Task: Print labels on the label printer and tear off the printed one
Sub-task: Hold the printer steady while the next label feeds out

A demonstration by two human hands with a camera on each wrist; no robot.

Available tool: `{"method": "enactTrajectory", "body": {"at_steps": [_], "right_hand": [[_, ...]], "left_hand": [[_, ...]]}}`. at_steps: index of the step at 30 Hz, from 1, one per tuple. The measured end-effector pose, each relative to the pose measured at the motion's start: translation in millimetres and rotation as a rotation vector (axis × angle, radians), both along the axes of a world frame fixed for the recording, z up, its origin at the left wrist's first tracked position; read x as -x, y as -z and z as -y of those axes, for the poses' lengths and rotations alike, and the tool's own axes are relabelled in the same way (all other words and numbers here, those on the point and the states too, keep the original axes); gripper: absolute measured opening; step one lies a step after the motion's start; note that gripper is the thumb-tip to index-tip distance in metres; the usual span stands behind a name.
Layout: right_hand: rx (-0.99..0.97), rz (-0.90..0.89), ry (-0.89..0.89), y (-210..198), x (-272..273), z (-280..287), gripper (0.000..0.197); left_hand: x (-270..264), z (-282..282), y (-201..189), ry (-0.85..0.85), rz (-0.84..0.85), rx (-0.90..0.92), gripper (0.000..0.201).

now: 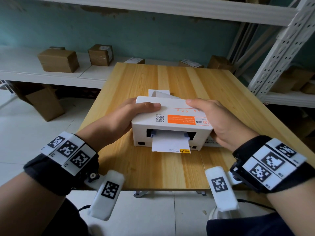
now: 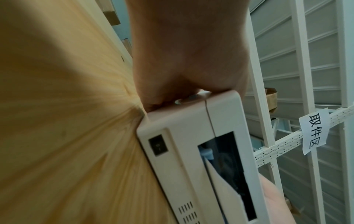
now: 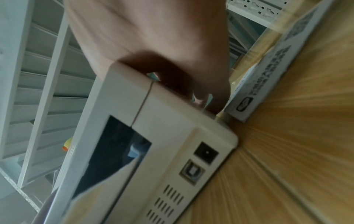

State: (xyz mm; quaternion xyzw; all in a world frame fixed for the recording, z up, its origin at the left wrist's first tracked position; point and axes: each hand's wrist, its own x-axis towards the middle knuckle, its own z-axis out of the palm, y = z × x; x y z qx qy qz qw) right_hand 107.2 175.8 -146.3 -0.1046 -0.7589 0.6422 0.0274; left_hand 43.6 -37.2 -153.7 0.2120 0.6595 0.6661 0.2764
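- The label printer (image 1: pixel 171 120) sits mid-tabletop (image 1: pixel 196 82), its rear paper slot facing the person.
- The left hand (image 1: pixel 136 113) and right hand (image 1: pixel 214 120) clasp its sides, thumbs on the lid — probably steadying it or working the side latches.
- Orange lid sticker: blurred, unreadable; a rack sign reads "取件区" (image 2: pixel 314 133).

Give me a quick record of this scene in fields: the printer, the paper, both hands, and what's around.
printer: white label printer on the wooden table, rear side facing the person
paper: white paper strip sticking out of the near slot; more paper at the far side
left hand: grips the printer's left side, thumb on top
right hand: grips the printer's right side, thumb on top
surroundings: cardboard boxes on white shelves
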Motion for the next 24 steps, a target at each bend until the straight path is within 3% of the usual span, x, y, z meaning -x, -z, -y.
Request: {"method": "enactTrajectory", "body": {"at_steps": [4, 10, 24], "right_hand": [[-0.008, -0.023, 0.001, -0.7, -0.6, -0.1, 0.023], [0.003, -0.005, 0.008, -0.4, 0.3, 0.0, 0.023], [-0.004, -0.007, 0.009, 0.5, 1.4, 0.5, 0.023]], "left_hand": [[0.5, -0.7, -0.2, -0.016, -0.007, 0.012, 0.033], [-1.2, 0.0, -1.1, -0.014, -0.015, 0.033, 0.018], [-2.7, 0.4, -0.9, -0.014, -0.077, 0.092, 0.024]]}}
